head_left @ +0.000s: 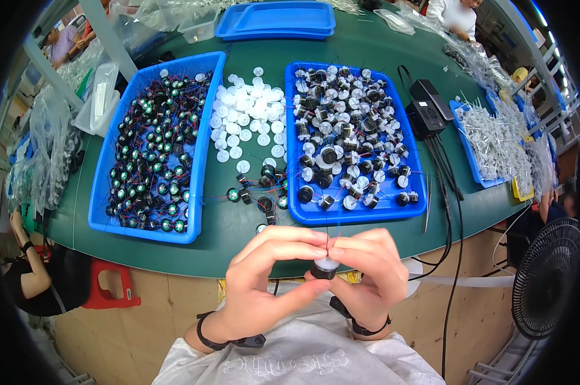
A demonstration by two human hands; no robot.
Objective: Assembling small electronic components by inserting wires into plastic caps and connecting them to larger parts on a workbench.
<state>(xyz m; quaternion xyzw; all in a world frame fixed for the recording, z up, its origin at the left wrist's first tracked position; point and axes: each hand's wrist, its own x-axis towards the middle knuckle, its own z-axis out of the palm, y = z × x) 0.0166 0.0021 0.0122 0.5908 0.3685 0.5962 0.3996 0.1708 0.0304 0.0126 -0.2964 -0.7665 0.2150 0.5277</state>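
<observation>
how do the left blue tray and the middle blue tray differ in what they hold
The left tray holds dark round parts with green centres and thin red and blue wires; the middle tray holds black-and-white capped parts with few wires showing. The left tray sits slanted, the middle one squarer. Both are shallow blue trays, nearly full.

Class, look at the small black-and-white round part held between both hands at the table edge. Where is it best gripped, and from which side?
Grip the small round part by its black cylindrical side wall, left hand and right hand coming from opposite sides. That probably keeps the white cap on top and its thin wires free.
</observation>
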